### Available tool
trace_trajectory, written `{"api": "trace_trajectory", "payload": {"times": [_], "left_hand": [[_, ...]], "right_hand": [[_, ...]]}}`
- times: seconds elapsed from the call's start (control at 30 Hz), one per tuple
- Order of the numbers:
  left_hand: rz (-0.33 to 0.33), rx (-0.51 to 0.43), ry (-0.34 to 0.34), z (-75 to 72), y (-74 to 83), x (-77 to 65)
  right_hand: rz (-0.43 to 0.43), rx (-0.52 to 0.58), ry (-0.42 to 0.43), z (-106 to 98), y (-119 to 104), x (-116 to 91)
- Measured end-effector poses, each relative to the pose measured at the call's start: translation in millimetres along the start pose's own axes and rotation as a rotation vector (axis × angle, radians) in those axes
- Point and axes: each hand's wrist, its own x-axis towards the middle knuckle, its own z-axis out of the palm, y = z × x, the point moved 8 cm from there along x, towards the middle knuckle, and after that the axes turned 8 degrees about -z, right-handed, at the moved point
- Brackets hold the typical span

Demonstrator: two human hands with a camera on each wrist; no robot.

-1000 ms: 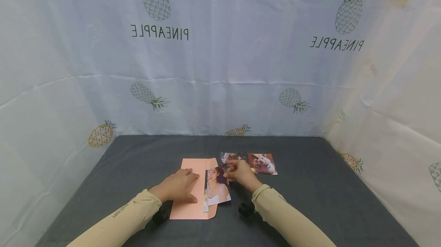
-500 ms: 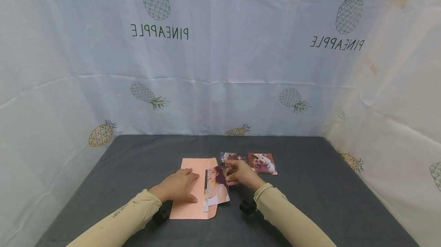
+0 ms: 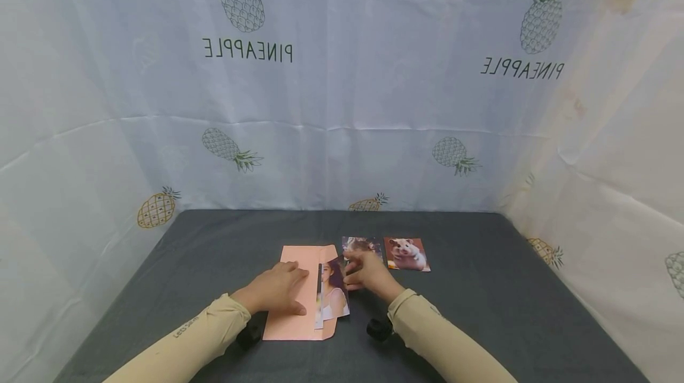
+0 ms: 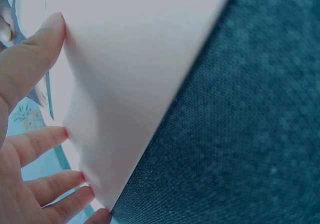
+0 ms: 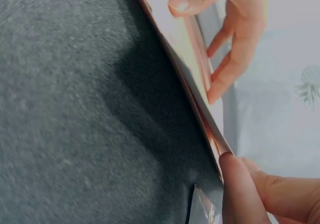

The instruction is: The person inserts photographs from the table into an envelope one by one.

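Note:
A pink envelope (image 3: 285, 328) lies on the dark table, its flap side to the right. My left hand (image 3: 274, 289) rests on it with fingers spread, their tips pressing the paper (image 4: 120, 74) in the left wrist view. A photo of a person in a white top (image 3: 335, 298) sits slightly askew over the envelope's opening. My right hand (image 3: 370, 275) pinches this photo's right edge between thumb and fingers; the right wrist view shows the thumb (image 5: 237, 184) at its corner. Another print (image 3: 319, 315) sticks out beneath it at the opening, mostly hidden.
Behind the right hand lies a partly covered photo (image 3: 360, 244). A hamster photo (image 3: 407, 254) lies to its right. Dark tabletop (image 3: 481, 288) extends to the right, and a white pineapple-print curtain (image 3: 342, 92) hangs around the back and sides.
My right hand has moved a little left, carrying the photo of the person further over the envelope's opening. The left hand has stayed in place.

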Motion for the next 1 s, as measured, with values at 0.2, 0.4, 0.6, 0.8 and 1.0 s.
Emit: {"api": "trace_trajectory", "payload": {"times": [0.2, 0.4, 0.6, 0.8, 1.0], "left_hand": [[-0.008, -0.004, -0.004, -0.2, -0.1, -0.1], [-0.01, 0.002, -0.007, -1.2, 0.2, -0.1], [-0.013, -0.003, -0.011, -1.5, 0.4, -0.4], [-0.012, -0.011, -0.011, -1.1, -0.2, -0.5], [-0.007, -0.006, -0.004, -1.2, -0.6, -0.2]], "right_hand": [[0.006, -0.021, 0.0, 6.1, -1.0, -0.4], [0.033, -0.056, 0.014, 9.1, -2.0, 0.8], [0.024, -0.074, 0.023, 13.2, -3.3, 2.8], [0.017, -0.103, 0.016, 17.9, -3.3, 2.8], [0.03, -0.129, 0.033, 20.0, -4.7, 1.6]]}}
